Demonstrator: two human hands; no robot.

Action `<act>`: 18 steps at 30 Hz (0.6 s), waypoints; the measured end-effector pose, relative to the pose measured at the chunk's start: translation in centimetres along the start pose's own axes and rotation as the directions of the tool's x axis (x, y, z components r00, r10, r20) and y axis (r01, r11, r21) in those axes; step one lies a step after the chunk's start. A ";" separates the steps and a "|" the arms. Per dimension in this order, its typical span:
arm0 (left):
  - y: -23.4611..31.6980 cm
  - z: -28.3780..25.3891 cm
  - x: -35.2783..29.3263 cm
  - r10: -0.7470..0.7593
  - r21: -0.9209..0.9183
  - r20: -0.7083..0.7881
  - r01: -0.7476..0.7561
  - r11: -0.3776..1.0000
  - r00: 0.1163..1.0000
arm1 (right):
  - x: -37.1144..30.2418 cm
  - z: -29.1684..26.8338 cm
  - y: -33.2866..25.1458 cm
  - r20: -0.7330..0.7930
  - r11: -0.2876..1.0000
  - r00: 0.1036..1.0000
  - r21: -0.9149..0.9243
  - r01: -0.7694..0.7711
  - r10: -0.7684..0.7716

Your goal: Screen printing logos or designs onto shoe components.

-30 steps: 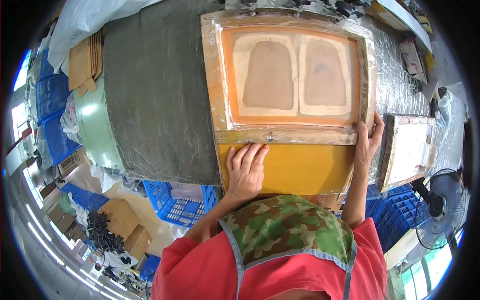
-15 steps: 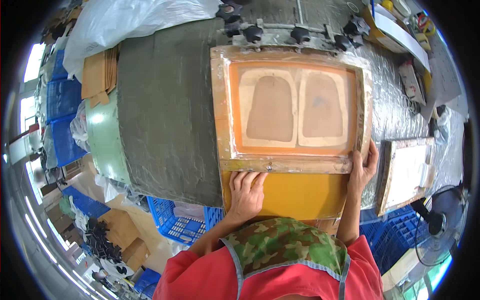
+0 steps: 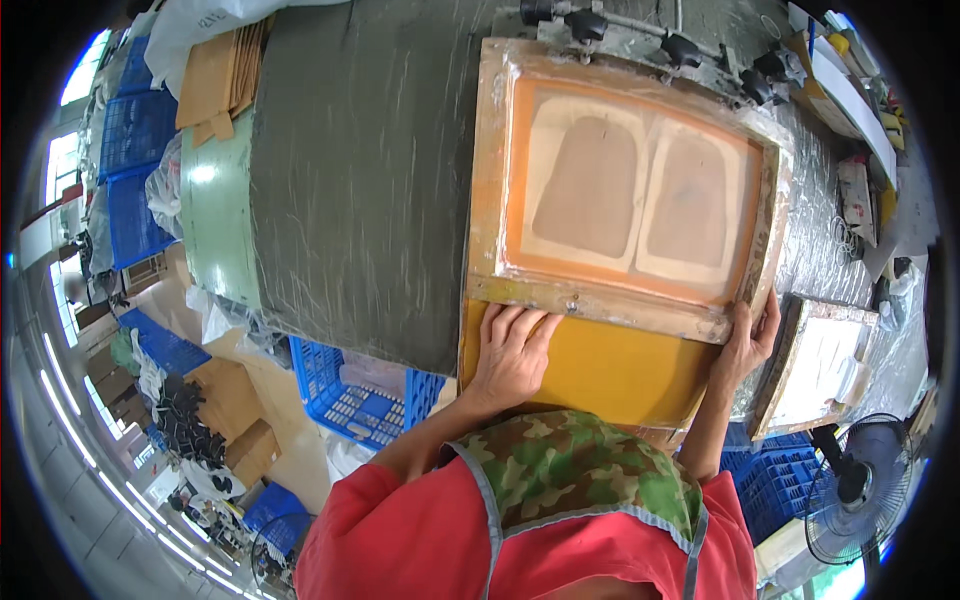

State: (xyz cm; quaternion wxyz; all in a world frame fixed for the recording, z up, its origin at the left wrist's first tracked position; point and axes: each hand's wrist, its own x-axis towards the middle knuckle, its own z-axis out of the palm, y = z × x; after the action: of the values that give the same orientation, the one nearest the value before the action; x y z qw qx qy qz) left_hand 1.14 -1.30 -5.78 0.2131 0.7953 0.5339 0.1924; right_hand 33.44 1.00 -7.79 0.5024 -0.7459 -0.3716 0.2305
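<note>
A wooden screen-printing frame (image 3: 640,312) lies in front of me, fixed by its far side near a clamp bar. Its orange-edged mesh (image 3: 690,215) shows two rounded panel shapes side by side. At the near rail, left of its middle, my left hand (image 3: 508,362) curls its fingers against the edge, the fingertips partly hidden. My right hand (image 3: 748,345) grips the near right corner, thumb and fingers around it. Between the frame and my body a yellow-brown board (image 3: 610,365) shows; how far it runs beneath the frame is hidden.
Left of the frame stretches a dark, scuffed table surface (image 3: 365,190). Black knobs (image 3: 680,50) line the clamp bar at the far side. A smaller white-meshed frame (image 3: 820,365) rests at right, with a fan (image 3: 855,485) closer to me. A blue crate (image 3: 350,395) stands below the table's left edge.
My view has turned slightly, so the whole scene sits tilted and the frame appears further right and higher. Both hands keep their places on the frame.
</note>
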 end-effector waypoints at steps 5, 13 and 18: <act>0.2 0.0 -0.2 -0.006 0.000 -0.021 0.006 1.000 1.000 | -0.1 0.1 0.1 -0.003 0.999 1.000 0.039 -0.008 0.008; 0.0 -0.3 -0.3 0.004 -0.039 0.026 -0.003 0.999 1.000 | -0.3 -0.1 0.0 -0.025 1.000 1.000 0.024 0.017 -0.017; -0.5 -0.7 -0.4 0.062 -0.079 0.016 -0.060 0.995 0.998 | -0.4 -0.4 -0.1 -0.025 0.999 0.999 -0.029 0.029 -0.029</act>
State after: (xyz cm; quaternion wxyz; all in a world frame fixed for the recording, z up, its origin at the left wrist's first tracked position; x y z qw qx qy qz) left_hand 0.25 -1.42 -5.54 0.2433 0.8040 0.4992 0.2123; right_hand 33.44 0.51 -7.61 0.4995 -0.7505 -0.3792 0.2083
